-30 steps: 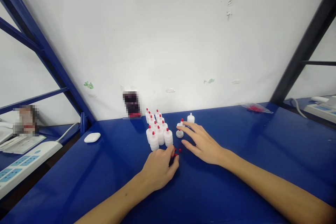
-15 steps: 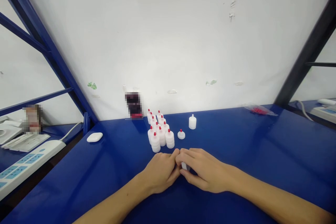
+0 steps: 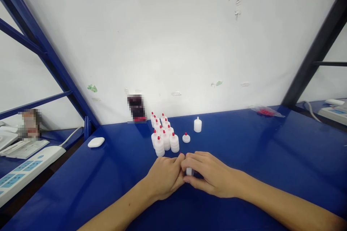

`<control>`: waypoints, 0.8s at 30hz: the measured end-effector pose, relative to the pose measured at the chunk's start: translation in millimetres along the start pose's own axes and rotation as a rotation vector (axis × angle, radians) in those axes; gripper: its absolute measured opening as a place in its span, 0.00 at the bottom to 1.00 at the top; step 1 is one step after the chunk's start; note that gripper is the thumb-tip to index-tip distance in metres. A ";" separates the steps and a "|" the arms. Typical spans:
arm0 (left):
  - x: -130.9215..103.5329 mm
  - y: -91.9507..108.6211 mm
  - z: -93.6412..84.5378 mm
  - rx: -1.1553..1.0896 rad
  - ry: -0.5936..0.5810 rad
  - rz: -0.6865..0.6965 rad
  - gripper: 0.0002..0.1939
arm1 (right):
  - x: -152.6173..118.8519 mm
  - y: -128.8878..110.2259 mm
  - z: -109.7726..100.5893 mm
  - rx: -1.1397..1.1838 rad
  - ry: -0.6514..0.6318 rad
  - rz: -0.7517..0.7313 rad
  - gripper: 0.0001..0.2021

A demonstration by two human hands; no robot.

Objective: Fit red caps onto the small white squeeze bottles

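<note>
My right hand (image 3: 207, 173) is closed round a small white squeeze bottle (image 3: 189, 171), and only a strip of its side shows between thumb and fingers. Against those fingers presses my left hand (image 3: 166, 175), closed, its thumb and fingertips together at the bottle's left end. A speck of red shows at the left fingertips; what they pinch is hidden. Just beyond stands a group of several white bottles with red caps (image 3: 159, 147). Right of the group are a short round white piece with a red tip (image 3: 186, 138) and an upright white bottle without a red cap (image 3: 197, 125).
On the blue table (image 3: 244, 144) a white oval case (image 3: 96, 142) lies at the left. A clear bag of red pieces (image 3: 267, 111) is at the back right. A white power strip (image 3: 29, 173) runs beyond the left edge. The wall (image 3: 173, 43) closes the back.
The view has shifted slightly. Both hands stay together round the bottle, with only small finger movement, and a little red now shows at the left fingertips. The other bottles stand as before.
</note>
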State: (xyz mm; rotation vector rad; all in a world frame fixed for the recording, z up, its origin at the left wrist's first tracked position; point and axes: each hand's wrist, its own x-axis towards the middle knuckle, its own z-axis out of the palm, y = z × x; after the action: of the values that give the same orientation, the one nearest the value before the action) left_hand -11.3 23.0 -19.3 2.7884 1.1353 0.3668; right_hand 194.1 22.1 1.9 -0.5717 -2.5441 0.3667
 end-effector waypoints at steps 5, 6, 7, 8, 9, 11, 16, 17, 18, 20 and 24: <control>-0.5 1.6 -0.9 0.065 -0.019 -0.034 0.06 | -0.3 4.0 3.5 0.027 0.002 -0.009 0.08; -0.3 2.5 -1.7 0.068 -0.023 -0.052 0.05 | -0.1 5.0 5.0 0.036 0.012 -0.012 0.09; -0.1 3.6 -2.6 0.070 -0.027 -0.071 0.04 | 0.3 5.9 6.5 0.042 0.025 -0.012 0.11; 0.2 4.9 -3.6 0.072 -0.034 -0.087 0.05 | 0.7 6.6 7.7 0.045 0.039 -0.009 0.12; 0.5 6.4 -4.4 0.076 -0.047 -0.092 0.06 | 1.1 7.1 8.8 0.049 0.049 -0.003 0.12; 1.0 10.0 -5.5 0.087 -0.074 -0.086 0.09 | 1.9 7.1 10.0 0.061 0.055 0.009 0.14; 0.0 16.7 -5.5 0.080 -0.125 -0.076 0.12 | 1.8 2.8 13.7 0.055 0.097 -0.008 0.18; -0.5 15.9 -5.4 0.084 -0.125 -0.086 0.11 | 1.4 2.5 14.9 0.045 0.116 -0.030 0.19; -1.1 14.1 -5.4 0.095 -0.116 -0.110 0.09 | 0.8 2.7 15.9 0.029 0.140 -0.053 0.20; -2.3 8.0 -6.0 0.132 -0.069 -0.186 0.06 | -0.4 6.0 15.9 -0.006 0.227 -0.071 0.21; -3.0 -0.9 -7.1 0.142 0.019 -0.228 0.08 | -2.6 26.7 2.8 -0.046 0.478 0.104 0.18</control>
State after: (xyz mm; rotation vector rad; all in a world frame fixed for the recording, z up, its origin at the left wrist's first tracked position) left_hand -15.8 21.7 -13.2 2.7349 1.5210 0.3006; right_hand 203.4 43.9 -11.1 -0.7142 -2.0730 0.1796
